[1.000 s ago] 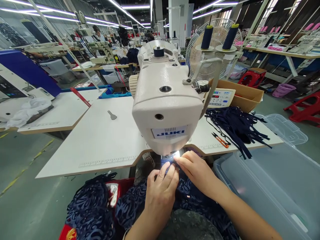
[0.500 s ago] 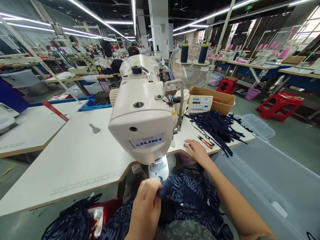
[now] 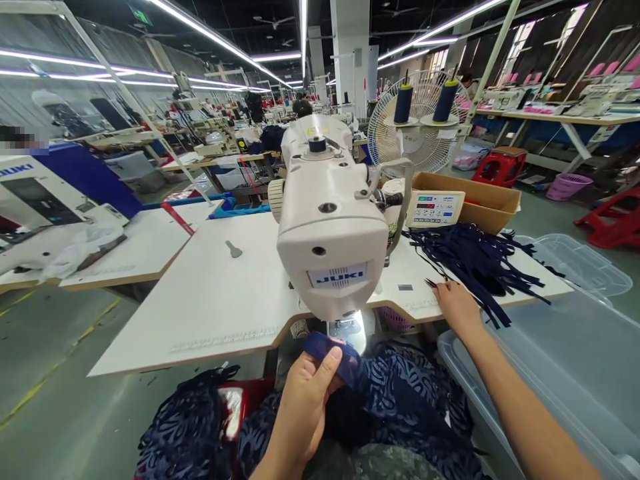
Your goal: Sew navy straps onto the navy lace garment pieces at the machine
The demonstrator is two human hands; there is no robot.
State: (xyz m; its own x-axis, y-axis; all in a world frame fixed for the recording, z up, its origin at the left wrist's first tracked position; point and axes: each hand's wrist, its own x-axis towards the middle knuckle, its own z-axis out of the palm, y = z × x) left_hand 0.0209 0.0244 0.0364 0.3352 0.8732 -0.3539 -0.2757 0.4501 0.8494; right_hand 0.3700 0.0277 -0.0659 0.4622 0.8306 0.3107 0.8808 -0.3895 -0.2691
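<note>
My left hand pinches the edge of a navy patterned fabric piece between thumb and fingers, just in front of the sewing machine's lit needle area. The rest of that fabric drapes over my lap. On the table's right part, my right hand is closed over the thread snips; their dark tips stick out past my fingers, while the handles are hidden beneath the hand. A small grey metal piece lies left of them. The white sewing machine stands between my hands and the back of the table.
Navy fabric strips are heaped on the right, before a control panel and cardboard box. A clear plastic bin borders the table's right side. More navy fabric lies low left. A grey flat tool rests left of the machine.
My right hand has moved from the small grey metal piece rightward onto the thread snips. My left hand has turned, lifting the fabric edge into view. The camera view has swung left.
</note>
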